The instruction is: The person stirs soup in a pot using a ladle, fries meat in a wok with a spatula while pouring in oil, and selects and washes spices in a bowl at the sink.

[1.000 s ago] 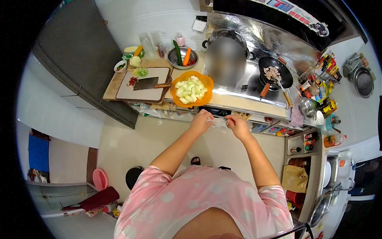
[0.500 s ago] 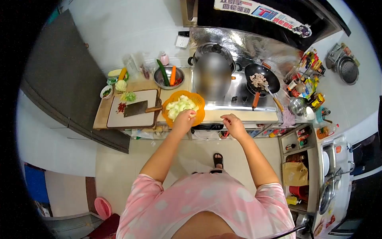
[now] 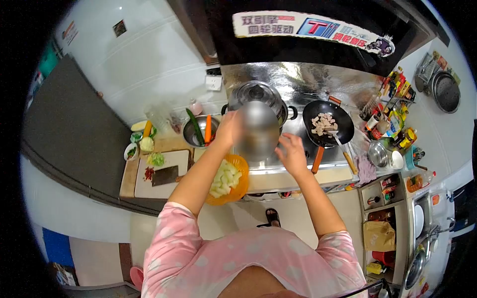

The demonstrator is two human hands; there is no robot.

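Raised over the counter, my left hand (image 3: 229,130) reaches the left side of the stove beside a blurred patch; its fingers are smeared. My right hand (image 3: 292,151) hovers at the stove's front edge, fingers apart, holding nothing. Below my left forearm is an orange basket (image 3: 241,185) of pale green chunks (image 3: 224,179). A lidded steel pot (image 3: 256,93) stands at the back of the stove. To its right, a black wok (image 3: 342,115) holds pale meat pieces (image 3: 323,123) and a spatula (image 3: 345,151).
On the left, a cutting board (image 3: 171,160) carries a cleaver (image 3: 165,175), chopped greens and red bits. A steel bowl (image 3: 191,134) holds a cucumber and a carrot. Bottles (image 3: 408,138) and steel bowls (image 3: 377,154) line the right. The range hood (image 3: 298,52) hangs above.
My left hand has moved from the orange basket up to the stove. My right hand has moved slightly forward, to the stove's front edge. The camera view has shifted upward.
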